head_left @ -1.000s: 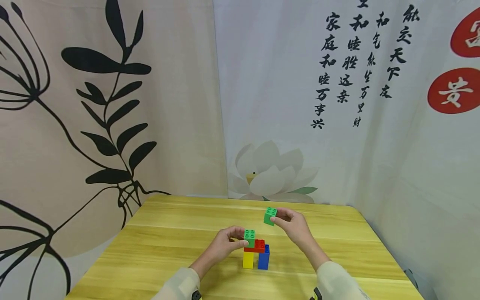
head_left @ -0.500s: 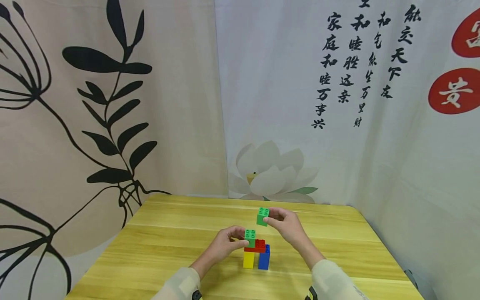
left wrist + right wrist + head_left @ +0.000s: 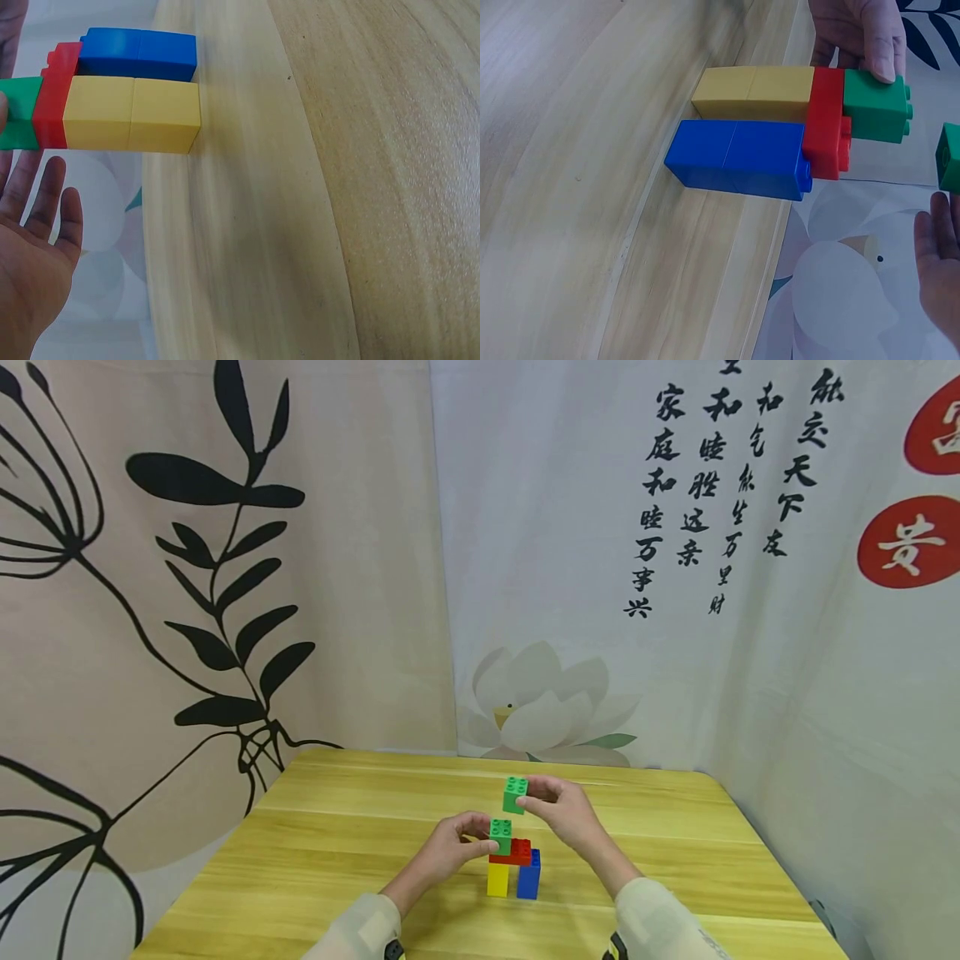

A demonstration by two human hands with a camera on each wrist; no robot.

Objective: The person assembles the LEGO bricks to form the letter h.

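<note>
My left hand [image 3: 448, 850] pinches a green toy brick [image 3: 500, 833] between thumb and fingers. That brick sits on the left part of a red brick [image 3: 518, 852], which lies across two columns. The left column is of yellow bricks [image 3: 133, 112]; the right one, of blue bricks [image 3: 735, 159], stands partly out from under the red brick. Each column shows a seam between two stacked bricks. Above the stack, my right hand [image 3: 564, 810] holds a second green brick [image 3: 515, 794] in the air, apart from the lower green one. In the right wrist view only this brick's edge shows.
The stack stands on a wooden table [image 3: 360, 827]. Behind the table hangs a pale printed cloth [image 3: 540, 527] with a lotus, plants and writing; another cloth side meets the table at the right.
My right hand has moved left with its green brick, from right of the stack to above the other green brick. The left hand and the stack have stayed put.
</note>
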